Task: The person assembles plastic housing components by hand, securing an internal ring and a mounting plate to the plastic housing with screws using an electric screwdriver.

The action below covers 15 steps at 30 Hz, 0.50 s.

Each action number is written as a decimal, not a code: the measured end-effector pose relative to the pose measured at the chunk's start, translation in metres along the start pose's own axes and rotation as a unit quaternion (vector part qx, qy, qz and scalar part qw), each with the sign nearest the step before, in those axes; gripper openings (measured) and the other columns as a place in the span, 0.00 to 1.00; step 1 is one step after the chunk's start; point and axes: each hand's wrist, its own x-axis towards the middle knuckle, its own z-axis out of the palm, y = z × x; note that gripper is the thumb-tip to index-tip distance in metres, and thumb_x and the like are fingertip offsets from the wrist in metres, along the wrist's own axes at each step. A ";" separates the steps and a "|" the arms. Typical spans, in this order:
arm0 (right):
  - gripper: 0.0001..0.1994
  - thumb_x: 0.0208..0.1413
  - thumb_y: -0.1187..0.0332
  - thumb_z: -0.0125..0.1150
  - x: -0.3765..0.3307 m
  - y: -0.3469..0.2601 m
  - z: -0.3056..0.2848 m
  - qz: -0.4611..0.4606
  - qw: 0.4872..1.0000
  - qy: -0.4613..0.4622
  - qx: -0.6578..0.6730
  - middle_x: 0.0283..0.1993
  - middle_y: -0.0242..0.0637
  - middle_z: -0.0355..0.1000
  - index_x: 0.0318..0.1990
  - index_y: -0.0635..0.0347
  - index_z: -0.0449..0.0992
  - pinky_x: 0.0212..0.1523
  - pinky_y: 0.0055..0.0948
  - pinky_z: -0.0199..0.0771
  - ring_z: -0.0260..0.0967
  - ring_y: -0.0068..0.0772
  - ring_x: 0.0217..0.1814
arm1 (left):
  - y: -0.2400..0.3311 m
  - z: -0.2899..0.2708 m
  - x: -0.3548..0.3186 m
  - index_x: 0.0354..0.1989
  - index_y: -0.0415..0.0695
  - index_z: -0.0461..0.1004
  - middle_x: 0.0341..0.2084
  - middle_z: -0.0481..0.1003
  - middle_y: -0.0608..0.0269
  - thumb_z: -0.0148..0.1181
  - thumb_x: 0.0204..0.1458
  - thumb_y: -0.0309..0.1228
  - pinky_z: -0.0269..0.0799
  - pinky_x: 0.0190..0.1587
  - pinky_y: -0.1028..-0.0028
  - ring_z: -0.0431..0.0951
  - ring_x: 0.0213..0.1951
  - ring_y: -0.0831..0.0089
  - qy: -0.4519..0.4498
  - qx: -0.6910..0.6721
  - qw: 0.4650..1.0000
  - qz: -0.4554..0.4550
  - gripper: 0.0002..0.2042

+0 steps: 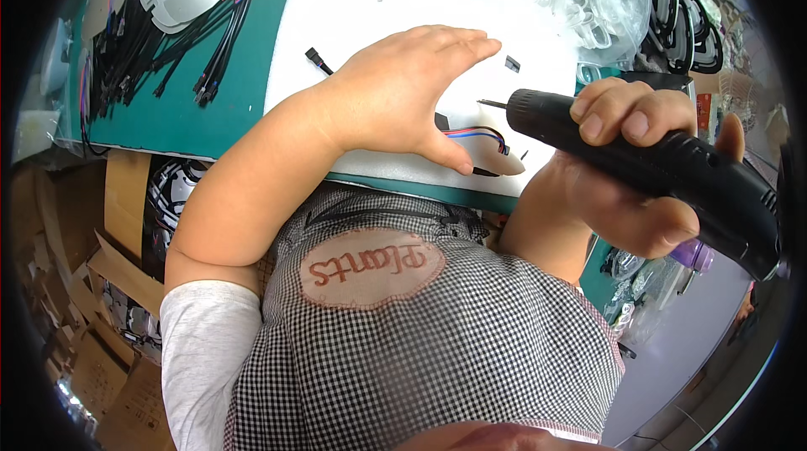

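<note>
The right hand (pixel 598 197) clamps a black power screwdriver (pixel 660 167), its bit over a white sheet (pixel 336 18); the left hand (pixel 399 89), thumb and fingers spread apart, is beside coloured wires (pixel 476 131). Farther out, dark cables (pixel 224 49) lie on a green table (pixel 220 119).

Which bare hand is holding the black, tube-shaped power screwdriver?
The right bare hand grips the screwdriver; the left bare hand, over the flat white sheet, has none.

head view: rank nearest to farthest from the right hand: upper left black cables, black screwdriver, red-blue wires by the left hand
1. Black screwdriver: gripped in the right hand.
2. Red-blue wires: to its left, near the left hand.
3. Black cables: upper left, beyond the left hand.
</note>
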 end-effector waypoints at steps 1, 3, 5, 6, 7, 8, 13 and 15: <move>0.39 0.58 0.37 0.50 -0.001 0.002 0.001 0.002 1.000 0.002 0.004 0.36 0.44 0.67 0.68 0.53 0.51 0.27 0.37 0.73 0.69 0.36 0.25 | 0.000 0.000 -0.001 0.65 0.43 0.59 0.61 0.65 0.49 0.77 0.25 0.47 0.59 0.65 0.60 0.64 0.62 0.53 0.001 0.002 1.000 -0.002 0.53; 0.39 0.58 0.38 0.49 -0.002 0.005 0.002 0.005 1.000 0.004 0.009 0.36 0.44 0.67 0.68 0.53 0.51 0.27 0.37 0.73 0.69 0.36 0.25 | 0.001 -0.001 -0.003 0.65 0.43 0.59 0.61 0.64 0.49 0.77 0.25 0.47 0.59 0.65 0.60 0.64 0.62 0.53 0.002 0.008 1.000 -0.010 0.53; 0.39 0.59 0.38 0.49 0.000 0.008 0.000 -0.010 1.000 -0.007 0.012 0.36 0.44 0.67 0.68 0.54 0.51 0.28 0.37 0.73 0.69 0.36 0.25 | 0.001 -0.001 -0.003 0.65 0.43 0.59 0.61 0.64 0.49 0.77 0.25 0.48 0.59 0.65 0.60 0.63 0.62 0.53 0.003 0.007 1.000 -0.008 0.53; 0.39 0.59 0.38 0.49 0.001 0.008 -0.001 -0.011 1.000 -0.007 0.011 0.36 0.44 0.67 0.68 0.54 0.51 0.28 0.37 0.73 0.69 0.36 0.25 | 0.001 0.000 -0.002 0.65 0.43 0.59 0.61 0.64 0.50 0.77 0.25 0.49 0.58 0.65 0.60 0.63 0.63 0.53 0.004 0.007 1.000 -0.007 0.53; 0.39 0.59 0.39 0.49 0.003 0.008 -0.001 -0.006 1.000 -0.024 0.018 0.37 0.45 0.67 0.68 0.56 0.50 0.27 0.37 0.73 0.69 0.36 0.25 | 0.001 -0.001 -0.002 0.65 0.43 0.59 0.61 0.64 0.50 0.77 0.25 0.49 0.58 0.65 0.60 0.63 0.63 0.53 0.004 0.007 1.000 -0.007 0.53; 0.39 0.59 0.39 0.49 0.004 0.008 -0.002 -0.001 0.999 -0.041 0.025 0.37 0.45 0.67 0.68 0.57 0.50 0.27 0.37 0.73 0.69 0.36 0.26 | 0.001 -0.001 -0.003 0.65 0.42 0.59 0.61 0.64 0.49 0.77 0.25 0.49 0.58 0.65 0.60 0.63 0.63 0.52 0.008 0.004 1.000 -0.001 0.54; 0.40 0.59 0.40 0.51 0.005 0.008 0.000 0.006 0.999 -0.043 0.017 0.38 0.45 0.67 0.69 0.58 0.48 0.27 0.36 0.73 0.69 0.35 0.26 | 0.003 -0.003 -0.004 0.65 0.40 0.57 0.61 0.63 0.47 0.77 0.24 0.52 0.58 0.65 0.59 0.63 0.63 0.51 0.004 -0.023 1.000 -0.011 0.56; 0.41 0.58 0.39 0.52 0.006 0.009 0.000 0.009 0.999 -0.040 0.018 0.38 0.45 0.67 0.69 0.58 0.47 0.27 0.36 0.73 0.69 0.35 0.26 | 0.001 -0.002 -0.004 0.65 0.39 0.57 0.61 0.63 0.46 0.77 0.23 0.51 0.59 0.65 0.59 0.63 0.63 0.50 0.003 -0.017 1.000 -0.006 0.57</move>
